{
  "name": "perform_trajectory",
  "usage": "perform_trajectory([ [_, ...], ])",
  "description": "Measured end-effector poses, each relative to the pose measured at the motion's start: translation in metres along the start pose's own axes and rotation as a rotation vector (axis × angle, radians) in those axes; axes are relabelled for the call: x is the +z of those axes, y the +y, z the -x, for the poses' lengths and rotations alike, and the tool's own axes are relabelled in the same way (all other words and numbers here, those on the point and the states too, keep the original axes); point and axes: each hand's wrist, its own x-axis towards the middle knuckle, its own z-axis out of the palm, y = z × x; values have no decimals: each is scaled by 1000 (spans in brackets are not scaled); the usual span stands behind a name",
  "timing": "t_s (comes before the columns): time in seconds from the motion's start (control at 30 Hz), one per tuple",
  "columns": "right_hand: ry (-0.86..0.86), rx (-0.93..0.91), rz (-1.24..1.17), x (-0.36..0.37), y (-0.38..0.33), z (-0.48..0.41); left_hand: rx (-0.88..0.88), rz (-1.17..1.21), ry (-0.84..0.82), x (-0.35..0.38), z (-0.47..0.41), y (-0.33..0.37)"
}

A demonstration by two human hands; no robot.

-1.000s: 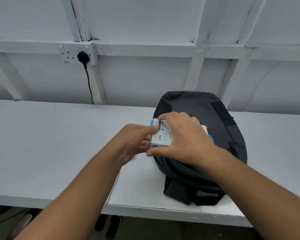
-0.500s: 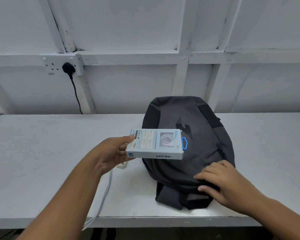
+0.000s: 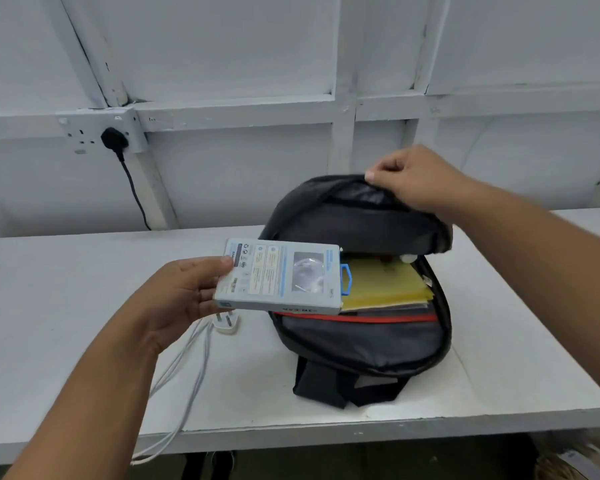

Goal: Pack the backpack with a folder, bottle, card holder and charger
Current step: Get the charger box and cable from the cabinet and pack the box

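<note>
The left hand (image 3: pixel 184 292) is gripping a boxed charger (image 3: pixel 281 277) beside the open backpack (image 3: pixel 361 344) near the table's (image 3: pixel 49 323) front edge, while the right hand (image 3: pixel 420 181) is pinching its flap up.

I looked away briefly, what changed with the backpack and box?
The right hand left the near end of the backpack, gripped its flap and lifted it open, exposing a yellow folder. The left hand still holds the box; the white plug stays on the table.

A flat pale-blue cardboard box (image 3: pixel 281 277) carries upside-down dark lettering along its six o'clock edge, seemingly "IN-CAR" (blurred). A recycling symbol (image 3: pixel 246 246) and barcode (image 3: pixel 235 285) sit toward nine o'clock; the fine print is illegible.
</note>
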Motion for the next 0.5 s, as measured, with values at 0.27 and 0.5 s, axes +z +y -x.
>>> perform_trajectory([
  [0.27,86,13,-33,-11,-16,-28,140,-258,282,45,-27,-3],
  [0.5,108,8,-54,-15,-19,-33,819,-1230,175,94,-47,-31],
])
